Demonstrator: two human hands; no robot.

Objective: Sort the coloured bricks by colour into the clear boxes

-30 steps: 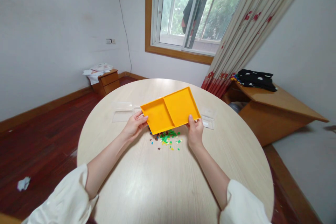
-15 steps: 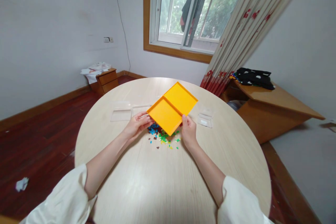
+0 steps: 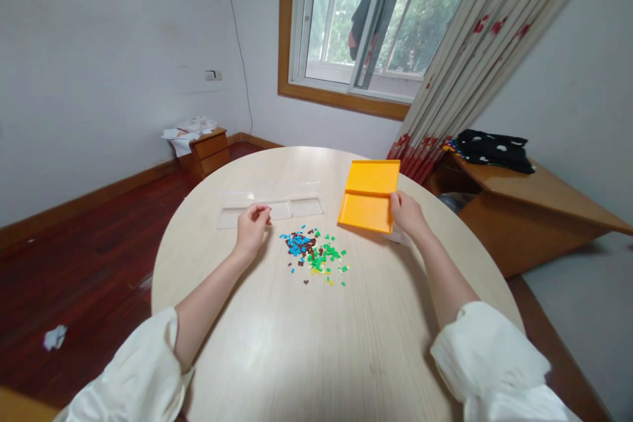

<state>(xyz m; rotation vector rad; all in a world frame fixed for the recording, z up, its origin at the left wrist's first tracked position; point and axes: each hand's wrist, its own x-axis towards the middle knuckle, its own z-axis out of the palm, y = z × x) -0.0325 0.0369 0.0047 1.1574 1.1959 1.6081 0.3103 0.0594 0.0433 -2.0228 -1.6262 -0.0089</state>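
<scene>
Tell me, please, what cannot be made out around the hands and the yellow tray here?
Head view: left hand is curled, so its own fingers hide whether it pinches anything by the clear tray.
Right hand, holding the yellow tray, covers most of a clear piece beneath it.
Coloured pieces are too small to show their shapes.

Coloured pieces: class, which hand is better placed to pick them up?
Probably left: the left hand rests nearest the coloured pieces, while the right hand holds the yellow tray farther off.
</scene>
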